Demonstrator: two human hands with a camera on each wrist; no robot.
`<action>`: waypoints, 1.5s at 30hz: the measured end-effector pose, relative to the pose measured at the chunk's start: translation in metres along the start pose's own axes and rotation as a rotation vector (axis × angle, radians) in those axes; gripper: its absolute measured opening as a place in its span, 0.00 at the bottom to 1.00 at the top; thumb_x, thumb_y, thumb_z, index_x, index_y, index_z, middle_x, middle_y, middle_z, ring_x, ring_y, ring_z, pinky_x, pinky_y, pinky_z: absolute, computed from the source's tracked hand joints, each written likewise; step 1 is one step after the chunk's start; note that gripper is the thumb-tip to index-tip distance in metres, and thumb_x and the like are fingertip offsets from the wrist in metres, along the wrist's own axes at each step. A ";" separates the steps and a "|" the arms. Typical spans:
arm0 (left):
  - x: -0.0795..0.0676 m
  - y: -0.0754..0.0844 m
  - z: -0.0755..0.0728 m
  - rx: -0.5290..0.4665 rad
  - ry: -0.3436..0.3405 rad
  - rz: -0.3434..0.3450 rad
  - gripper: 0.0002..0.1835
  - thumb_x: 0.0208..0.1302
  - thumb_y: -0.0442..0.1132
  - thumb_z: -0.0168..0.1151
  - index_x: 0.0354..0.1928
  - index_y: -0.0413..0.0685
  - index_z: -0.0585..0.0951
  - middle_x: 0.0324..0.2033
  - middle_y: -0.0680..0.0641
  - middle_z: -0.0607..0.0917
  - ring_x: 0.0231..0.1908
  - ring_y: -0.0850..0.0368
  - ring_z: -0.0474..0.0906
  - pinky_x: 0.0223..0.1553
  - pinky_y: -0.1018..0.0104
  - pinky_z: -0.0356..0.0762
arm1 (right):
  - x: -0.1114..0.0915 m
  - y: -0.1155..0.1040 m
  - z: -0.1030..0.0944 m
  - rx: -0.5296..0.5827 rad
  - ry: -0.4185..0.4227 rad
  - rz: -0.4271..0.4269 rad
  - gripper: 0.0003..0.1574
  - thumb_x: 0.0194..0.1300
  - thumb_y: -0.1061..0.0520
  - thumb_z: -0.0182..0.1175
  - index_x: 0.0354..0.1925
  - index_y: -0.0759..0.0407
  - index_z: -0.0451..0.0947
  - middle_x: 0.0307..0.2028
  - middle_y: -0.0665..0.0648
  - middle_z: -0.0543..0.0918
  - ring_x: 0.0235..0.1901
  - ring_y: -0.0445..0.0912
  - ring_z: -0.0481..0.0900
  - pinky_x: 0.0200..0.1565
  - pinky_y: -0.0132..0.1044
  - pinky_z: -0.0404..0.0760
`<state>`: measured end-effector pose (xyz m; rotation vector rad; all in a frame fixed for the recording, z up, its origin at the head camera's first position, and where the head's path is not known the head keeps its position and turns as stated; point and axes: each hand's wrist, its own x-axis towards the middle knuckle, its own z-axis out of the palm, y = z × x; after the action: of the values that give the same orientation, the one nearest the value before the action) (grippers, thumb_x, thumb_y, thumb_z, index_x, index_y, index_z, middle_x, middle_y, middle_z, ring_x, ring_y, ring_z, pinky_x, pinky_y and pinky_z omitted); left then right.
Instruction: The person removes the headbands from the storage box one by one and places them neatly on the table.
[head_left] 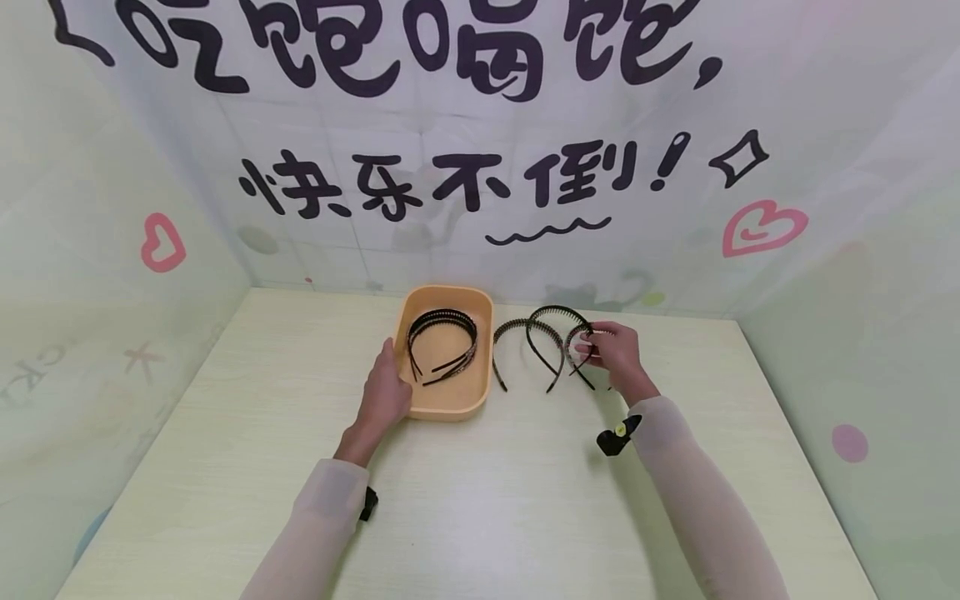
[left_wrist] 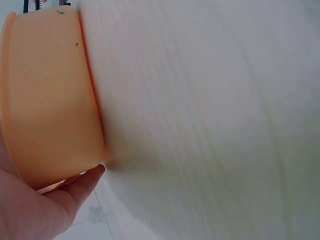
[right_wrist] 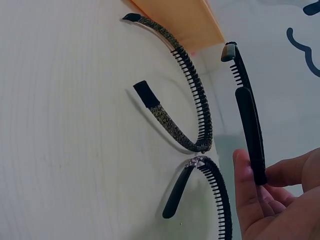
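My left hand point(head_left: 386, 390) grips the left side of an orange plastic tray point(head_left: 450, 400), its fingers along the outer wall in the left wrist view. Several dark headbands point(head_left: 442, 315) lie together inside the tray. With thumb and fingers, my right hand point(head_left: 618, 350) pinches a black toothed headband point(right_wrist: 251, 125) near one end, raised above the table. Left of that hand, a black-and-gold glittery headband point(right_wrist: 197, 95) lies beside the tray. Another headband point(right_wrist: 222, 187), with sparkly stones on it, lies close below the right hand; part of it is hidden in the head view.
A pale wood-grain table point(head_left: 480, 508) carries everything. Behind it hangs a white backdrop point(head_left: 420, 250) with large dark lettering, and similar printed sheets enclose the left and right sides. The tray stands near the table's back edge.
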<state>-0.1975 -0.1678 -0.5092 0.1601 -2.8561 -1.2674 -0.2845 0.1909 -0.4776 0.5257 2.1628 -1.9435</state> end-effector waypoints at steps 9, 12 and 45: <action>0.001 -0.001 -0.001 -0.007 -0.007 -0.007 0.41 0.61 0.23 0.42 0.77 0.32 0.41 0.72 0.26 0.55 0.71 0.32 0.56 0.68 0.40 0.60 | 0.002 0.007 -0.015 -0.005 0.016 -0.005 0.27 0.74 0.64 0.49 0.68 0.66 0.66 0.59 0.71 0.78 0.27 0.38 0.86 0.32 0.33 0.85; 0.001 -0.001 -0.001 -0.012 -0.010 -0.014 0.41 0.62 0.23 0.41 0.77 0.32 0.41 0.72 0.26 0.55 0.71 0.32 0.55 0.69 0.40 0.59 | 0.004 0.008 -0.019 0.018 0.032 0.010 0.26 0.73 0.65 0.50 0.67 0.67 0.66 0.59 0.71 0.78 0.26 0.38 0.86 0.33 0.33 0.86; -0.002 0.001 -0.001 -0.005 -0.002 -0.025 0.41 0.61 0.23 0.41 0.77 0.33 0.41 0.72 0.26 0.56 0.70 0.30 0.57 0.67 0.39 0.61 | 0.007 0.026 -0.094 0.149 0.187 0.076 0.24 0.70 0.68 0.51 0.63 0.68 0.66 0.23 0.47 0.84 0.23 0.38 0.85 0.32 0.33 0.85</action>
<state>-0.1960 -0.1674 -0.5075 0.1948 -2.8614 -1.2804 -0.2724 0.2865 -0.4926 0.8337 2.0771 -2.1003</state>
